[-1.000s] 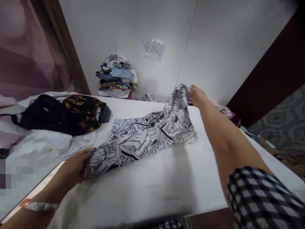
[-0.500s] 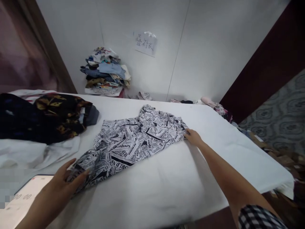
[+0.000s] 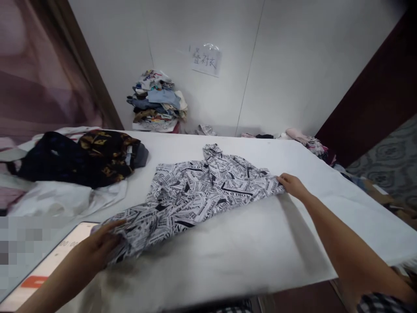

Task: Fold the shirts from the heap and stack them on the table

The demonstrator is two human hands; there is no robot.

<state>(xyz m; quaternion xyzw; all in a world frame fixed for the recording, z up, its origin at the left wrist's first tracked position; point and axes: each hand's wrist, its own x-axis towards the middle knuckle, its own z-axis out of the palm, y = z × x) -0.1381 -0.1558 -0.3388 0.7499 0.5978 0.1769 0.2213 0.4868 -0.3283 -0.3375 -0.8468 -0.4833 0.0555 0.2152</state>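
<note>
A white table (image 3: 339,217) carries everything here. On it, between its near and far edges, lies a newsprint-patterned shirt (image 3: 192,195), its long axis slanting from low on the left, close to the near edge, up to the right and farther from it. Each hand is at one end of that line, so neither is nearer: the shirt lies rightward from the left hand (image 3: 103,241) and leftward from the right hand (image 3: 292,184). The left fingers grip bunched cloth; the right fingertips pinch a narrow corner.
</note>
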